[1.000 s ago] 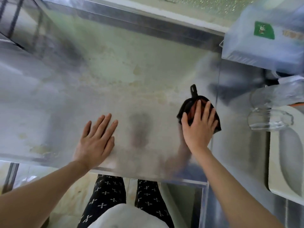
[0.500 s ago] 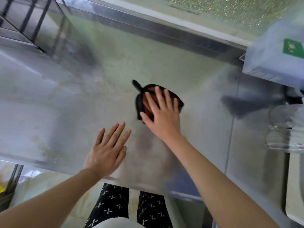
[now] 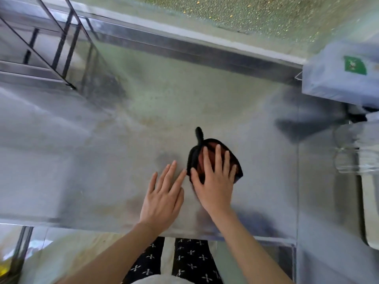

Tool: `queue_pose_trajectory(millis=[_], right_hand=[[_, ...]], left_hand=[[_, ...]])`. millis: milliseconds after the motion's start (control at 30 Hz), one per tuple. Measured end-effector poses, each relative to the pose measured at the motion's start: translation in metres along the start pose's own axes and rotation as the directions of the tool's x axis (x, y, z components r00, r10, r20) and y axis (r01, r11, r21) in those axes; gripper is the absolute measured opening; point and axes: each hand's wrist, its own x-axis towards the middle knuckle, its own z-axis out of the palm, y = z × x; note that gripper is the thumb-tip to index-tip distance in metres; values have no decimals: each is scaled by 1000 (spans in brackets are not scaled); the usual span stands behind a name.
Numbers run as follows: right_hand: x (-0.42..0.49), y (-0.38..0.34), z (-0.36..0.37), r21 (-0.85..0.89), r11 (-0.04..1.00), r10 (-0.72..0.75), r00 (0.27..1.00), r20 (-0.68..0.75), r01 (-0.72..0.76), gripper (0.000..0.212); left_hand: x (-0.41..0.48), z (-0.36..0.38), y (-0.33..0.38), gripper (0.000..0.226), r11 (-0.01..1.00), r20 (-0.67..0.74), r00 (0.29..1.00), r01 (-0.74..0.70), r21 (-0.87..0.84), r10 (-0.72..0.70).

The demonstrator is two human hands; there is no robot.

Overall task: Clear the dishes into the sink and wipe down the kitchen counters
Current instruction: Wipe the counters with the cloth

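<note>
Head view. A brushed stainless-steel counter (image 3: pixel 143 111) fills most of the frame, and its near edge runs across the lower part.

A dark cloth with a reddish centre and a short black loop at its far end (image 3: pixel 195 158) lies flat on the counter, slightly right of centre. The right hand (image 3: pixel 215 185) rests palm-down on the cloth. Its fingers (image 3: pixel 218 156) are straight and slightly spread, and they press on the cloth without curling round it.

The left hand (image 3: pixel 164 199) lies flat on the bare counter just left of the right hand. Its fingers (image 3: pixel 170 173) are straight and close together. The index fingertip is just beside the cloth's left edge; whether they touch cannot be told.

A black wire rack (image 3: pixel 59 44) stands at the far left. A pale blue box with a green label (image 3: pixel 338 78) sits at the far right. Nearer on the right is a clear glass jar (image 3: pixel 348 158), blurred. Black trousers with small white marks (image 3: pixel 192 261) show below the counter's near edge.
</note>
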Motion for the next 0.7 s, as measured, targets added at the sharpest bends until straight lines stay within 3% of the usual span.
queue_pose_trajectory(millis=[100, 167, 300, 400, 467, 533, 633, 700], right_hand=[[-1, 20, -2, -54, 981, -187, 982, 33, 189, 65], [5, 42, -5, -61, 985, -159, 987, 10, 159, 65], [39, 78, -15, 7, 980, 198, 976, -95, -198, 68], [76, 87, -26, 162, 850, 516, 853, -74, -501, 66], [98, 75, -25, 218, 781, 610, 790, -66, -585, 66], [108, 49, -19, 200, 852, 515, 844, -149, -484, 65], [108, -6, -8, 109, 981, 177, 967, -182, -159, 63], [108, -30, -6, 93, 994, -46, 989, -141, 59, 62]], left_hand=[[8, -7, -6, 50, 997, -32, 998, 52, -62, -54], [25, -13, -13, 51, 993, -58, 993, 103, -51, -106], [84, -30, -34, 54, 983, -112, 976, 182, -33, -185], [115, -34, -44, 54, 974, -101, 969, 224, -14, -224], [123, -29, -45, 54, 969, -89, 966, 246, 23, -243], [124, -25, -43, 54, 964, -84, 963, 262, 38, -258], [124, -24, -42, 54, 961, -73, 961, 271, 48, -267], [124, -25, -42, 54, 959, -68, 959, 278, 51, -275]])
